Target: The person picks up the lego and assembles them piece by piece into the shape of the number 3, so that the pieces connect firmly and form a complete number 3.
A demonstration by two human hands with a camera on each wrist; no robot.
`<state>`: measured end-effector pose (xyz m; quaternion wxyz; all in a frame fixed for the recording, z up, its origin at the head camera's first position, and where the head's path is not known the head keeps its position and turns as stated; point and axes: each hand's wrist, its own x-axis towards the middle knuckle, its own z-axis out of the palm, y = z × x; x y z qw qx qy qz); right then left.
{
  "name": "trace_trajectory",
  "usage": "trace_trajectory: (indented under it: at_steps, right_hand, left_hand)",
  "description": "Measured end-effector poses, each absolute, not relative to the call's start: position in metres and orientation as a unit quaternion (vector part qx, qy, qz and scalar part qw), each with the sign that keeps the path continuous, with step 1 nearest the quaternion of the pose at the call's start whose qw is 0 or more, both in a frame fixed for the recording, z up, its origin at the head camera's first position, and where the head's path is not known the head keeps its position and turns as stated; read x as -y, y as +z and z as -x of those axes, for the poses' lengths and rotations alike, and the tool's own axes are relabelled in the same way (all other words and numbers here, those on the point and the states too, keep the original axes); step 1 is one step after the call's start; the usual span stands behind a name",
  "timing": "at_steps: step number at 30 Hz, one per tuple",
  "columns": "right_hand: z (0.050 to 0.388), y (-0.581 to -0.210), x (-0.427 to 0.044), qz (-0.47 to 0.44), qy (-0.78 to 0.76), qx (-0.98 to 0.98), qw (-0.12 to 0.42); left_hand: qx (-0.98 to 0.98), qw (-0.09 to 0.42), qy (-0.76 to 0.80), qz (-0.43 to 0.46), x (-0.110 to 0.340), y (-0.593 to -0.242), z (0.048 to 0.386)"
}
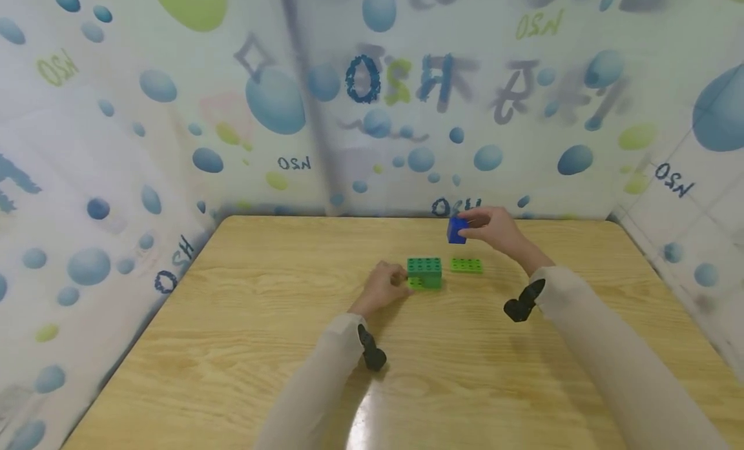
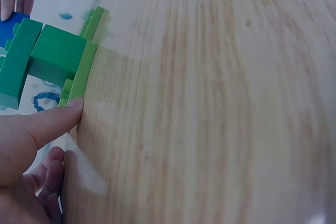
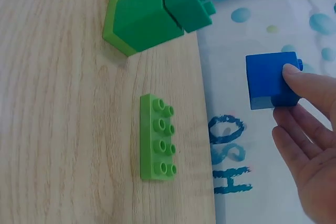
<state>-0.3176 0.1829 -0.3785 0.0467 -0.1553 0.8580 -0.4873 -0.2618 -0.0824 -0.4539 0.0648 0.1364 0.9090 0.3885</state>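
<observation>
My right hand [image 1: 494, 229] holds a blue block [image 1: 457, 231] above the table's back part; in the right wrist view the thumb and fingers pinch the blue block [image 3: 270, 80] by its sides. A stack of green blocks [image 1: 425, 270] stands on a light green plate, a wider green brick on top of a green block. My left hand [image 1: 383, 286] is at the stack's left side; in the left wrist view its thumb touches the end of the light green plate [image 2: 83, 74], the other fingers curled below. Right of the stack lies a separate light green plate [image 1: 467, 265], studs up.
The wooden table [image 1: 261, 321] reaches back to a patterned curtain [image 1: 360, 146], which also stands along the left and right sides. The separate plate lies a short gap from the stack.
</observation>
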Motion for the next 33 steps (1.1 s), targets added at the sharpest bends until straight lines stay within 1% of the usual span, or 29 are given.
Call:
trace_trajectory:
  at_steps: [13,19,27,33]
  right_hand:
    - [0.291,-0.377,-0.164,0.207,-0.487,-0.847,0.046]
    - [0.284,-0.379,-0.157,0.226,-0.495,-0.838,0.035]
    - [0.276,-0.389,-0.147,0.218,-0.506,-0.834,0.028]
    - [0.272,-0.392,-0.143,0.212,-0.517,-0.829,0.019]
  left_hand:
    - [-0.908,0.071,0.392,-0.13,0.086,-0.454,0.262]
    - [-0.909,0.07,0.388,-0.131,0.086,-0.454,0.262]
    - [-0.912,0.061,0.382,-0.139,0.084,-0.455,0.263]
    - [-0.912,0.065,0.383,-0.132,0.082,-0.455,0.263]
